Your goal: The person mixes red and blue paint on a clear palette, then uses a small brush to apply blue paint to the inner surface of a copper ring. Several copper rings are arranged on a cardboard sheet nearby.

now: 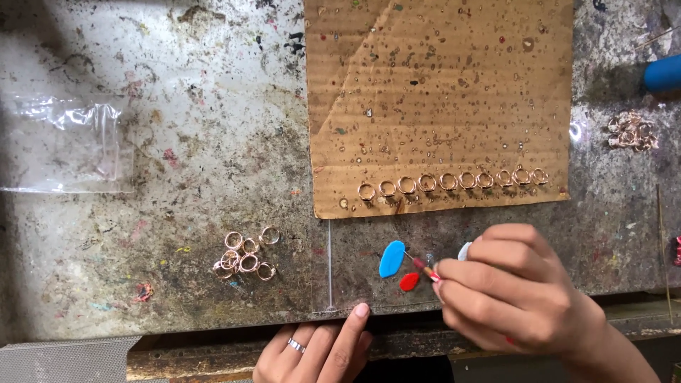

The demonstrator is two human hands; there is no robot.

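The right hand (514,291) at five o'clock has its fingers pinching a thin stick (423,267), tip by the red paint blob (409,282). The left hand (319,351) at six o'clock rests fingers together on the tabletop (198,142) edge.

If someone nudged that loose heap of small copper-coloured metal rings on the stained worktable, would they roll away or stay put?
The small copper-coloured metal rings lie mostly flat and tangled together, so they would probably slide and scatter rather than roll. Each looks thin and open, so likely light. The stained worktable looks rough, which may slow them.
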